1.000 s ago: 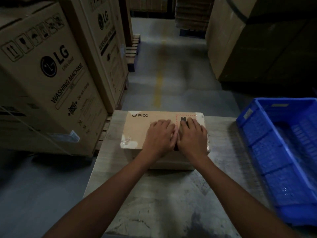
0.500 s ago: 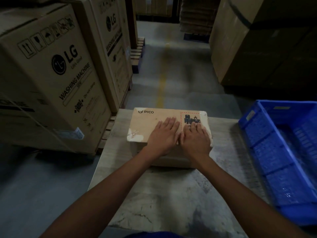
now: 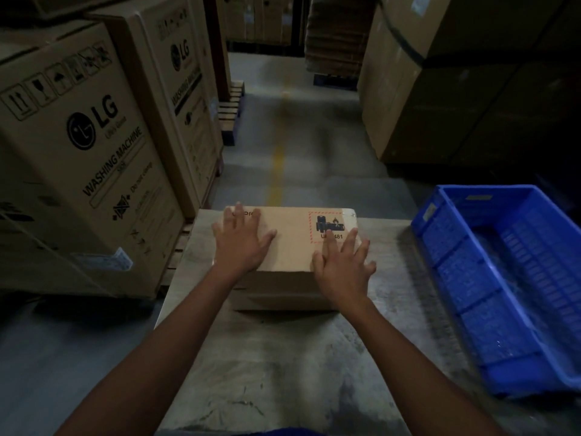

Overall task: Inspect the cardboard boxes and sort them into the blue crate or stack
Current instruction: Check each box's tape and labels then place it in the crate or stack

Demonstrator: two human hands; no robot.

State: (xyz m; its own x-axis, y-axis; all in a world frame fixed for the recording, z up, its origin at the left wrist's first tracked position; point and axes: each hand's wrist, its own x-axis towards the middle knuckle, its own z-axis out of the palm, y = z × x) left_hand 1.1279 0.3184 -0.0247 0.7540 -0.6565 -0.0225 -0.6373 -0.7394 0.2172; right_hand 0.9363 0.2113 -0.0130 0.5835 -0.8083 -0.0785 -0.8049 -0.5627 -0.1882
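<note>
A flat brown cardboard box (image 3: pixel 289 247) with a red-bordered battery label lies on top of another box (image 3: pixel 283 298) at the far end of the grey table (image 3: pixel 283 357). My left hand (image 3: pixel 240 240) rests flat on the box's left part, fingers spread, covering the printed logo. At the box's near right corner, my right hand (image 3: pixel 344 265) lies with straight, spread fingers, one fingertip on the label. The blue plastic crate (image 3: pixel 465 278) stands to the right of the table; I see nothing in it.
Tall washing-machine cartons (image 3: pixel 81 158) on a pallet stand close on the left. Large brown cartons (image 3: pixel 440 89) rise at the right rear. A concrete aisle with a yellow line (image 3: pixel 278 171) runs away behind the table.
My hands were side by side at the middle of the box; they have slid apart, the left toward the left end, the right toward the right corner, uncovering the battery label.
</note>
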